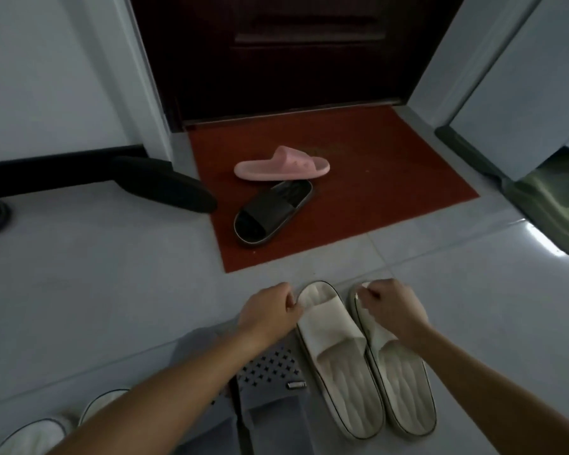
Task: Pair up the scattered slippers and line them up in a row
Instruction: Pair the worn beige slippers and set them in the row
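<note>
While the left hand (270, 311) and right hand (393, 307) curl fingers, seemingly pinching the cream pair (330, 321), pink slipper (281, 164) and black slipper (271, 213) beyond them lie unpaired.

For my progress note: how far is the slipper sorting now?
Done: the grey pair lies beside the cream pair. In hand: the left hand and right hand each pinch a cream toe. Left: the pink slipper and black slipper lie unpaired on the red mat.

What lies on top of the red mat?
A pink slipper and a black slipper lie on the red mat, close together. A dark object reaches its left edge. The mat under them is covered.
</note>
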The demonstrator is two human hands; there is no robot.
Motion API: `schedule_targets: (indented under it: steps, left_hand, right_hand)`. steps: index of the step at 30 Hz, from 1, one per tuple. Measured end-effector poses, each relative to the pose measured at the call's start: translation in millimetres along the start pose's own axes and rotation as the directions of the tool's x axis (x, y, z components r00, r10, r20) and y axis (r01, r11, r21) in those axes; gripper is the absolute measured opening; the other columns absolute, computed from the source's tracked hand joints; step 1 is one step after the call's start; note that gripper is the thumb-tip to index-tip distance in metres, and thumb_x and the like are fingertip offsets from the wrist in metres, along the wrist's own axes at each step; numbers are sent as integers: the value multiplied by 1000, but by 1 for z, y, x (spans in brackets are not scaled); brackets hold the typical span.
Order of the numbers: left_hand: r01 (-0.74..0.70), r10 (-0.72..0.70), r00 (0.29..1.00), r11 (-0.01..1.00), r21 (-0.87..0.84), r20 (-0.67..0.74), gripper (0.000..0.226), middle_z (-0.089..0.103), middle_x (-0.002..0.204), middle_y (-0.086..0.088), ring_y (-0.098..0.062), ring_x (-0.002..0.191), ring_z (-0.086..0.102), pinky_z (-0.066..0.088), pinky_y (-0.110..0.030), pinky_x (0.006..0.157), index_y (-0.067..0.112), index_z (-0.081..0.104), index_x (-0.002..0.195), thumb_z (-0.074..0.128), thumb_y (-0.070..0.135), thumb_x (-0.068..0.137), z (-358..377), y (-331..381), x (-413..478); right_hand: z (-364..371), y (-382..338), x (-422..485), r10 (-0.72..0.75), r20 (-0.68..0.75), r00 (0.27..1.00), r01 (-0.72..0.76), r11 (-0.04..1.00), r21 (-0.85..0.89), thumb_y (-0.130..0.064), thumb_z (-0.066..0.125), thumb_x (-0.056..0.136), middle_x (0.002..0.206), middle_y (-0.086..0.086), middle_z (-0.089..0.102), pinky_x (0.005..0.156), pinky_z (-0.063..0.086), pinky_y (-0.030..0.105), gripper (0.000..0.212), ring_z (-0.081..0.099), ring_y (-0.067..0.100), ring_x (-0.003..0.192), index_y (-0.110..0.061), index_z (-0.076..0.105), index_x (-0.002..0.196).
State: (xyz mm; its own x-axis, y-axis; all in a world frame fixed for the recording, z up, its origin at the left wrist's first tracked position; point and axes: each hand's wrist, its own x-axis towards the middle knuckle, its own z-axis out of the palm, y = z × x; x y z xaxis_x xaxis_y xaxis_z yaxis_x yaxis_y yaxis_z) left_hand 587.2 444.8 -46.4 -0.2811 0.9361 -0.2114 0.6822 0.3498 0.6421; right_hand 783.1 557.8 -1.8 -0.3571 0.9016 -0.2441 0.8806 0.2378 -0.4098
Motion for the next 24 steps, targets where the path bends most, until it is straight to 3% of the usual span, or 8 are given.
schedule_targets:
  steps: [2, 7, 11, 13, 17, 20, 24]
  left_hand:
    - [17, -19, 999, 998, -61, -41, 20, 55, 70, 7, -9, 65, 53, 46, -32, 59, 28, 44, 73, 51, 43, 84, -14, -8, 2]
    - [83, -100, 984, 990, -117, -146, 12, 56, 72, 11, -1, 67, 53, 40, -21, 56, 32, 45, 86, 55, 38, 85, -53, -30, 2]
    - [158, -159, 966, 987, -23, -201, 17, 60, 78, 8, -11, 73, 58, 48, -30, 67, 26, 46, 100, 54, 36, 88, -92, -49, 10]
    - [205, -196, 952, 979, 15, -235, 20, 61, 82, 5, -13, 76, 59, 50, -31, 69, 23, 47, 103, 53, 35, 89, -113, -58, 19]
    - [286, -263, 931, 956, 59, -254, 26, 59, 92, 4, -13, 82, 57, 47, -28, 71, 19, 49, 109, 54, 34, 89, -148, -75, 46]
    - [302, -258, 929, 943, 140, -266, 32, 54, 107, -2, -17, 89, 55, 50, -33, 77, 15, 48, 115, 54, 32, 89, -168, -88, 77]
    - [289, -202, 938, 904, 314, -282, 45, 45, 131, -9, -26, 108, 52, 50, -39, 84, 13, 41, 131, 55, 24, 90, -179, -95, 122]
  right_hand:
    - [4, -28, 19, -79, 38, 996, 78, 996, 35, -37, 52, 88, 49, -1, 54, 48, 42, 29, 46, 52, 16, 47, -14, 46, 49]
    - [21, -100, 61, -183, 116, 976, 177, 983, 55, -40, 53, 88, 63, 4, 64, 54, 47, 30, 37, 61, 19, 58, -14, 58, 62]
    - [34, -138, 105, -199, 137, 970, 208, 977, -52, -39, 57, 87, 95, 2, 66, 72, 56, 35, 19, 64, 18, 77, -21, 65, 88]
    - [38, -152, 133, -180, 120, 976, 192, 976, -101, -36, 58, 87, 119, 9, 53, 80, 55, 40, 30, 63, 26, 90, -16, 60, 109]
    - [47, -168, 172, -74, 143, 987, 88, 992, -89, -32, 63, 85, 143, 11, 29, 93, 50, 47, 56, 53, 33, 115, -14, 40, 132]
    - [62, -168, 180, -37, 230, 973, 57, 995, -82, -33, 70, 80, 142, 11, 36, 96, 49, 48, 78, 46, 34, 123, -17, 27, 143]
    - [72, -151, 179, -29, 171, 985, 37, 998, -44, -38, 74, 76, 138, 11, 42, 101, 45, 46, 84, 44, 32, 126, -15, 28, 142]
